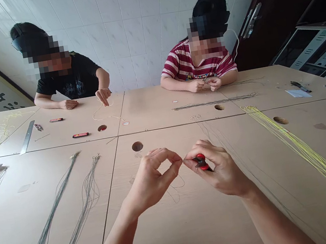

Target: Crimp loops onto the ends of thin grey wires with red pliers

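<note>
My left hand [156, 177] is closed, thumb and forefinger pinched together on a thin grey cord [179, 196], which hangs in a loose loop below it. Just to its right, my right hand [220, 166] is closed around small red-and-black pliers [201, 162] held in the palm. Its thumb and forefinger also pinch, with their tips almost touching those of my left hand. What lies between the fingertips is too small to make out. A few thin grey cords [245, 162] lie on the table beside my right hand.
Grey cord bundles [60, 197] [84, 214] lie to the left, a yellow bundle [306, 156] to the right. The table [182, 239] has round holes, one [137, 146] ahead of my hands. Across it sit two people [80, 73] [178, 63]. A metal ruler [27, 137] lies far left.
</note>
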The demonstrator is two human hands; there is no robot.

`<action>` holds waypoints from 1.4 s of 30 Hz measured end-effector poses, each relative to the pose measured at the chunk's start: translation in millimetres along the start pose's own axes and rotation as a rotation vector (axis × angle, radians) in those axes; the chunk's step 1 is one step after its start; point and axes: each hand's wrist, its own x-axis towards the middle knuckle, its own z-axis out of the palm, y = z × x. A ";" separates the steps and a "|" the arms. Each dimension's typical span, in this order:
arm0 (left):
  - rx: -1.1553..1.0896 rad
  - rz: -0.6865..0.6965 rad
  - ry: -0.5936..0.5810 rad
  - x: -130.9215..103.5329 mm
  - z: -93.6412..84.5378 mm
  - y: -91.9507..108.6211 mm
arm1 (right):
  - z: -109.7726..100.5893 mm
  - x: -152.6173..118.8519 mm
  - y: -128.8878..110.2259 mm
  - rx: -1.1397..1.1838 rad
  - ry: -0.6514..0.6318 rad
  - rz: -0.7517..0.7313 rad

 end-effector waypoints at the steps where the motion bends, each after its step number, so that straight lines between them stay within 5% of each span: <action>1: 0.004 -0.009 -0.002 -0.3 0.1 0.0 | -0.2 0.3 0.2 -0.011 -0.001 -0.020; 9: -0.068 -0.115 -0.035 0.4 0.2 1.3 | -1.8 -0.2 2.8 -0.046 0.006 -0.086; 27: -0.073 -0.021 0.053 -0.8 3.7 0.1 | -0.2 0.1 4.2 0.022 0.022 -0.014; 42: -0.105 -0.100 0.020 0.1 -0.9 4.1 | -1.0 -2.8 1.4 0.060 0.016 0.034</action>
